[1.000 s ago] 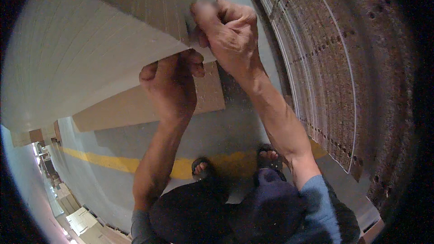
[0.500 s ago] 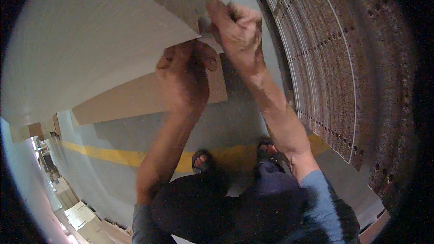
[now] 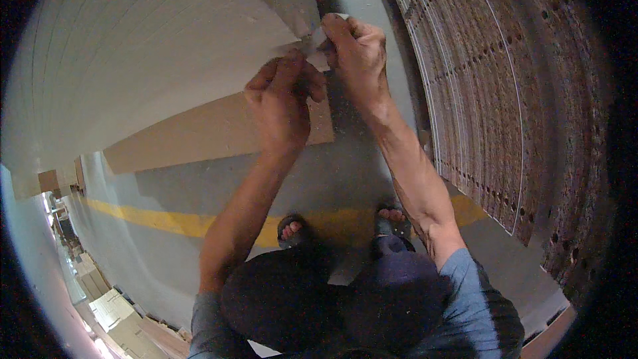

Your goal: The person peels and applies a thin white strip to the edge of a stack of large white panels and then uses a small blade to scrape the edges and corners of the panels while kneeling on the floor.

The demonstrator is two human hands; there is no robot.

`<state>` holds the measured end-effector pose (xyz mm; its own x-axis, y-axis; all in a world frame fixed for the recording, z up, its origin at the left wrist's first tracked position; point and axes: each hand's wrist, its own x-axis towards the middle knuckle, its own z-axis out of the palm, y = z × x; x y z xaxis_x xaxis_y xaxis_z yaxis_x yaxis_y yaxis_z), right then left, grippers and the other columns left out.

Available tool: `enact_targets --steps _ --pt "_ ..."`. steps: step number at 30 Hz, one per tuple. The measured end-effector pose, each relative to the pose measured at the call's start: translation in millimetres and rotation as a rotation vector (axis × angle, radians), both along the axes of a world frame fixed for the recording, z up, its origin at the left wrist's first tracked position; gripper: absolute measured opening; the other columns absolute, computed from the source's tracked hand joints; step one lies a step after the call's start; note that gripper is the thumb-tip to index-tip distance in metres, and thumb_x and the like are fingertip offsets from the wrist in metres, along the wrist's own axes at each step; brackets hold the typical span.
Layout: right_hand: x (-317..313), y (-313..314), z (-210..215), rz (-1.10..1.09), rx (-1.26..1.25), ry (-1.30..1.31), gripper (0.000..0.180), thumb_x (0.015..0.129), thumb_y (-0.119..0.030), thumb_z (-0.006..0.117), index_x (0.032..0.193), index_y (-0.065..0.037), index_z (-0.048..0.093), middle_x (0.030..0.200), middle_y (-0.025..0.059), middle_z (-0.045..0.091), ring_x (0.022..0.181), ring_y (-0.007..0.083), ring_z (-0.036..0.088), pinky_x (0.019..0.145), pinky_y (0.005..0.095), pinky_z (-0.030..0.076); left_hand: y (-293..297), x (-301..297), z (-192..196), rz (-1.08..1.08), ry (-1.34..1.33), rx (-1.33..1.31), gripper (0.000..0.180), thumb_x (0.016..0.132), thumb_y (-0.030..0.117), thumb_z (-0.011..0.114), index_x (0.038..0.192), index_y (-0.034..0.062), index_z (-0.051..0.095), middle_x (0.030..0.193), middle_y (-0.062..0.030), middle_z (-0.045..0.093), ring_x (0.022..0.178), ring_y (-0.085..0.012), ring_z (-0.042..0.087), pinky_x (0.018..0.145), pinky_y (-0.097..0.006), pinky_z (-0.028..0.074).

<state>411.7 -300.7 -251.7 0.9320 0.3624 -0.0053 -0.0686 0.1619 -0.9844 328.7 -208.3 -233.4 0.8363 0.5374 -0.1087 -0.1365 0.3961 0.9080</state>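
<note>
Basically, both hands are up at 12 o'clock, close together at the corner of the big pale panel (image 3: 179,53), which fills 9 to 12 o'clock. Right hand (image 3: 359,60): fingers curled, thumb and forefinger pinching a small pale strip (image 3: 319,38), possibly tape or film, too blurry to name. It spans the gap between the hands, just beside the panel corner. Left hand (image 3: 282,103): fingers bent, tips right by the panel's lower edge and the strip's near end; can't tell if it grips the strip or only touches it.

Changed over the last second: both hands and the panel corner sit further toward 1 o'clock in view, part of that probably head motion. Left fingertips, earlier tucked under the panel edge, now come up beside it, and more of the strip shows. Judgement: the handwork has gone from the edge to the strip itself, which doesn't look flat against the panel.

Around: tan board (image 3: 222,126) under the panel toward 10 o'clock, stacked brown sheets (image 3: 475,80) at 2 o'clock, yellow floor line (image 3: 166,218) toward 8.
</note>
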Motion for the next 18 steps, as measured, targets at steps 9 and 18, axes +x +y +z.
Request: enact_targets --steps 9,18 --pt "5.2 9.9 0.8 -0.120 0.096 -0.284 0.020 0.086 -0.023 0.061 0.075 -0.006 0.060 0.057 0.0000 0.051 0.049 0.0119 0.044 0.045 0.0249 0.035 14.8 2.4 5.0 -0.070 -0.061 0.135 0.019 0.088 0.012 0.056 0.081 -0.0052 0.061 0.068 -0.0130 0.061 0.054 -0.0171 0.054 0.048 -0.027 0.042" --pt "-0.6 -21.6 0.5 -0.066 0.030 -0.101 0.017 0.083 -0.019 0.064 0.074 -0.005 0.061 0.056 0.0003 0.051 0.053 0.0066 0.045 0.047 0.0254 0.035 -8.6 1.3 -0.1 -0.063 0.027 0.146 0.020 0.087 0.016 0.059 0.079 -0.0010 0.062 0.065 -0.0091 0.060 0.051 -0.0142 0.051 0.046 -0.025 0.038"
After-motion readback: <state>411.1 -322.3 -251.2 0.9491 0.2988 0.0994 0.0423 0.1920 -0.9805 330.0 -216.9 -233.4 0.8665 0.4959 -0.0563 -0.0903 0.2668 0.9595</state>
